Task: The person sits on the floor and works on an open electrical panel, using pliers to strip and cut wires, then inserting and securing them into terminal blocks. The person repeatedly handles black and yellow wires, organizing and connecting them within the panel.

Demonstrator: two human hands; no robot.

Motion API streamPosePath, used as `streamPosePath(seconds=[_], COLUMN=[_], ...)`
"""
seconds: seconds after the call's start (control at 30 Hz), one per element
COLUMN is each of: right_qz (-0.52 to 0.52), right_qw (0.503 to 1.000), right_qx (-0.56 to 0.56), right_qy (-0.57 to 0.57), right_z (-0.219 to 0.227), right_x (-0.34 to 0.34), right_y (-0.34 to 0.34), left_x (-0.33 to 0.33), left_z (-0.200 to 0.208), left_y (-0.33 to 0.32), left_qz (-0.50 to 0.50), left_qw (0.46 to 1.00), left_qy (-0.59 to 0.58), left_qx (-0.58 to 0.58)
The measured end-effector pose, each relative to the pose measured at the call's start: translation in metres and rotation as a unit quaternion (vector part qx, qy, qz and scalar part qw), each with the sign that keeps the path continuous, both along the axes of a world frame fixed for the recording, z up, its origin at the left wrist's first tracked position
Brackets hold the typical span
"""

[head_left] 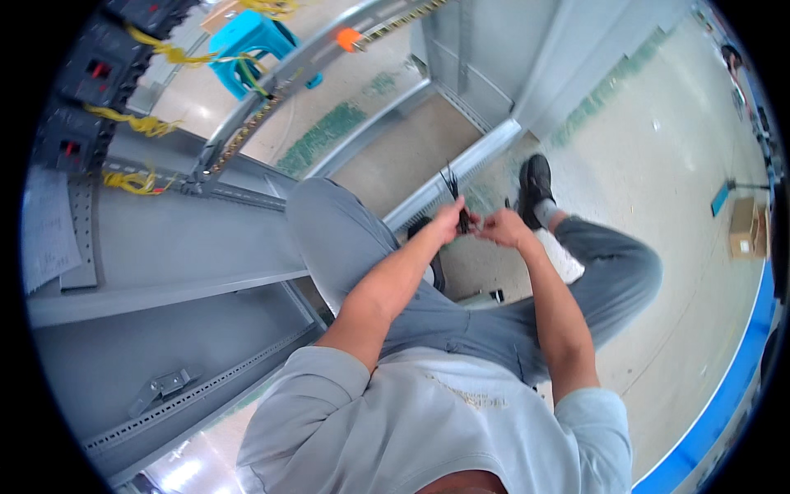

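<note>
My left hand (447, 221) is closed round a bundle of thin black strips (452, 186) that look like cable ties. Their loose ends fan out beyond my fingers, away from my body. Close on its right, my right hand (504, 228) has its fingertips pinched together at the bundle's side. What those fingers grip is too small to make out. A short dark piece (508, 202) sticks up by the right hand; whether it is held there I cannot tell. Both hands are between my spread knees, over the floor.
A grey metal cabinet frame (271, 284) runs along my left. Black breakers (82, 136) with yellow wires (136, 123) are mounted at the upper left. Beyond the slotted rail stands a blue stool (247, 41). A cardboard box (745, 228) is far right.
</note>
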State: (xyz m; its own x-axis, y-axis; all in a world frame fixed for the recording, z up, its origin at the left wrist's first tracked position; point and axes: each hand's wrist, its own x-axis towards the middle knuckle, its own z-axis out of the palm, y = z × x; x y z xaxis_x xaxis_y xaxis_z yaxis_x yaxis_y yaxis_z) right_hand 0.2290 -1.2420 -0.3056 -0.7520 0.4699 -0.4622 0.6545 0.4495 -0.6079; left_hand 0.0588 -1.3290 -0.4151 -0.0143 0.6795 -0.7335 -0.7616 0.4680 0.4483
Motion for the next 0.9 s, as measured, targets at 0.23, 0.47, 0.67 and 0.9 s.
streamPosePath(seconds=[0.23, 0.47, 0.67, 0.9], right_qz=[-0.079, -0.237, -0.235, -0.252], right_qw=[0.995, 0.952, 0.941, 0.927], right_qx=[-0.065, -0.088, -0.105, -0.120], right_qy=[-0.008, 0.172, 0.218, 0.250], right_z=[0.149, 0.144, 0.116, 0.121], right_x=[0.008, -0.004, -0.030, -0.081], right_y=[-0.006, -0.002, -0.011, -0.012], left_x=[-0.035, -0.215, -0.290, -0.295], left_z=[0.011, 0.175, 0.269, 0.251], left_y=[-0.020, 0.056, 0.061, 0.052], left_qz=[-0.371, 0.335, 0.294, 0.257], left_qw=[0.713, 0.863, 0.772, 0.799], left_qy=[0.594, 0.030, -0.014, -0.039], left_qx=[-0.042, 0.376, 0.563, 0.542])
